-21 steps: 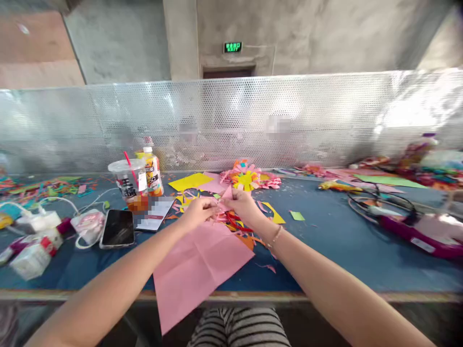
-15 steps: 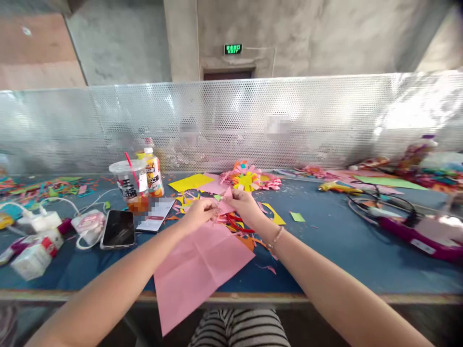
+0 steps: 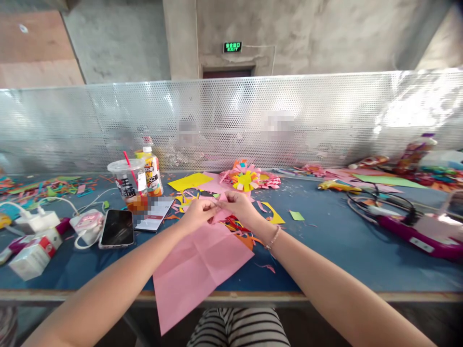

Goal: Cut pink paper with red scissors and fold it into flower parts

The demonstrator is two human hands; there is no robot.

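Observation:
A small folded piece of pink paper (image 3: 222, 215) is pinched between my two hands over the blue table. My left hand (image 3: 198, 215) is closed on its left side, fingertips together. My right hand (image 3: 238, 208) grips it from the right, and the fingers of both hands meet. Beneath my forearms lies a large creased pink sheet (image 3: 202, 270), its lower corner hanging over the table's front edge. Orange and red paper scraps (image 3: 246, 237) lie right behind this sheet. Past my hands sits a pink and yellow paper flower (image 3: 246, 179).
To the left stand a plastic cup (image 3: 127, 185) with a straw, a drink bottle (image 3: 152, 173), a phone (image 3: 117, 228) and chargers (image 3: 87, 222). At right lies a purple power strip (image 3: 415, 237) with black cables. A perforated metal screen (image 3: 307, 115) runs along the back.
My hands have drawn closer together on the small pink paper, and my right hand has shifted left. More of the small paper is now covered by my fingers.

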